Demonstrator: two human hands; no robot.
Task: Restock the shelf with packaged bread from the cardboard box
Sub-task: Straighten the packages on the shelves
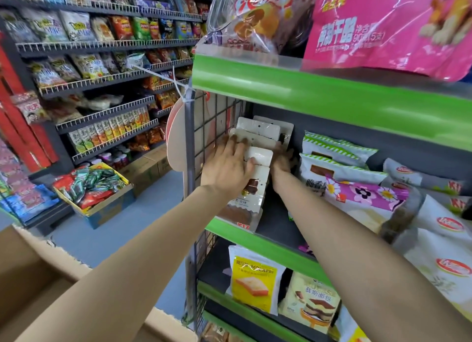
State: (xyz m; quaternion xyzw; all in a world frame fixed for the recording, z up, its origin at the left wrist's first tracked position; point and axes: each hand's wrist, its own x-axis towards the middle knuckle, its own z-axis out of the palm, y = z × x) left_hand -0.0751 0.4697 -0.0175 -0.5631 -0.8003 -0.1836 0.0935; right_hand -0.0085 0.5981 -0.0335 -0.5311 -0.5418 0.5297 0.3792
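Note:
Several white bread packs point(259, 134) stand in a row at the left end of the green-edged middle shelf point(255, 235). My left hand point(227, 166) lies flat on the front packs, with the thumb hooked over the top of one pack point(260, 155). My right hand point(283, 160) holds the right side of the same row, deep in the shelf and partly in shadow. The cardboard box point(30, 285) fills the bottom left corner, and its inside is hidden.
Loose bread bags point(362, 193) lie to the right on the same shelf. A wire grid panel point(212, 127) closes the shelf's left end. More packs stand on the lower shelf point(252, 283) and upper shelf point(390, 27). Snack racks point(102, 68) and a box of sweets point(94, 188) line the aisle.

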